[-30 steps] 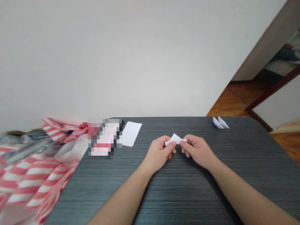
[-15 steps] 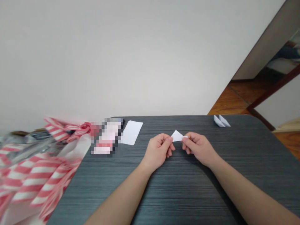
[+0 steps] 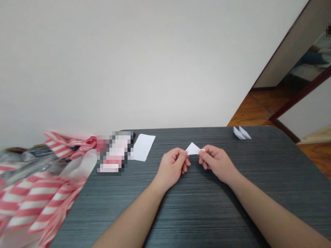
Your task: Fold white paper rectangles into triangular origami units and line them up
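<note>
Head view: the left hand (image 3: 172, 166) and right hand (image 3: 216, 162) each pinch, thumb against fingertips, one end of a small folded white paper triangle (image 3: 193, 149), held just above the dark grey table (image 3: 196, 213) between the two hands. Beyond the grip to the left lies a flat white paper slip (image 3: 143, 147); beyond it to the right, well apart near the table's far edge, sit two folded paper pieces (image 3: 241, 133), and far left of the grip lies red-and-white striped cloth (image 3: 38, 193).

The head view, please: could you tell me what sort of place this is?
Probably a room in a home: a dark table against a plain wall, a wooden floor beyond, and the left hand and right hand pinching a folded paper.
</note>
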The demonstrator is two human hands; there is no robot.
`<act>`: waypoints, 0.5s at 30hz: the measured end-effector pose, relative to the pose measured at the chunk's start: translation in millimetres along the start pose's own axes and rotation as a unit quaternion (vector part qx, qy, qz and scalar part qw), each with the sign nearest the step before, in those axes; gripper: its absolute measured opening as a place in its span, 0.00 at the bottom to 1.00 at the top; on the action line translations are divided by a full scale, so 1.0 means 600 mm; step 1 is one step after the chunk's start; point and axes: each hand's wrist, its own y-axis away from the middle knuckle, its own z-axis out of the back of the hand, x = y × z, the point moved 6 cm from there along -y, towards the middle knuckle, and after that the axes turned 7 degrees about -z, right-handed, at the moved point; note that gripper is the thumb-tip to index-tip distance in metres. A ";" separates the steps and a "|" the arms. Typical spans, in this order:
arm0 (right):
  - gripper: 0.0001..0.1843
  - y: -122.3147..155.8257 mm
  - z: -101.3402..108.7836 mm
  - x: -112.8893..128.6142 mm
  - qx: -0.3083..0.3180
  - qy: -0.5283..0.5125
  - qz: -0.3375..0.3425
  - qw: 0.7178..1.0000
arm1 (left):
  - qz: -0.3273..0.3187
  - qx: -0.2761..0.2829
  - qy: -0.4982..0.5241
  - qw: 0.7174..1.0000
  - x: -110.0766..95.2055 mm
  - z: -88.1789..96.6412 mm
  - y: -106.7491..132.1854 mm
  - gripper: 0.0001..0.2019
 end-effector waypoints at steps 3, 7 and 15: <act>0.17 0.000 0.002 -0.006 0.004 -0.004 -0.004 1.000 | -0.005 -0.007 0.000 1.000 -0.001 0.002 0.000 0.14; 0.18 0.002 0.005 -0.005 -0.011 0.015 -0.002 1.000 | -0.012 0.000 -0.001 1.000 -0.001 0.001 0.001 0.14; 0.20 0.006 0.007 0.003 -0.028 0.036 0.005 0.999 | -0.008 -0.006 -0.017 1.000 -0.007 -0.002 0.005 0.14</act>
